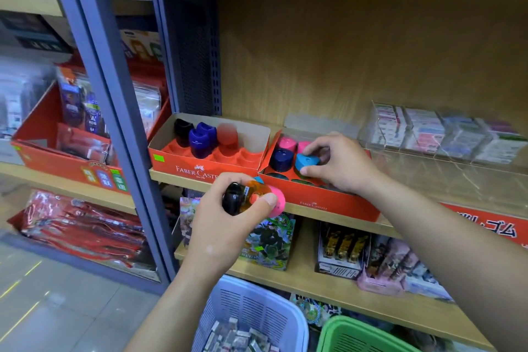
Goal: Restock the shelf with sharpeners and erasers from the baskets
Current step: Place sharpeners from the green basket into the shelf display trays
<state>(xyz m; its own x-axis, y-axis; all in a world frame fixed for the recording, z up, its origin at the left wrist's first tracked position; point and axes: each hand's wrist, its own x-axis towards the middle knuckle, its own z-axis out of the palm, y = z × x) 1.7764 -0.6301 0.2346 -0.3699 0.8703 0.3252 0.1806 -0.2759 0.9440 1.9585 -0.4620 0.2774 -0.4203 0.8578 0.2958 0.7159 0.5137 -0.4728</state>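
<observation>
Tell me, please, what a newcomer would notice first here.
The right hand pinches a blue sharpener in the right red tray on the shelf. The left hand grips a bunch of sharpeners, black, orange and pink, before its edge. A white basket and a green basket stand below.

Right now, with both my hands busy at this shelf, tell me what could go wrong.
1. Your left hand grips several loose sharpeners at once, out past the shelf edge; one could slip and fall toward the pale basket below.
2. Your right hand pinches the blue sharpener, which looks tilted in the red tray; pushing it down may jostle the navy sharpener beside it.
</observation>
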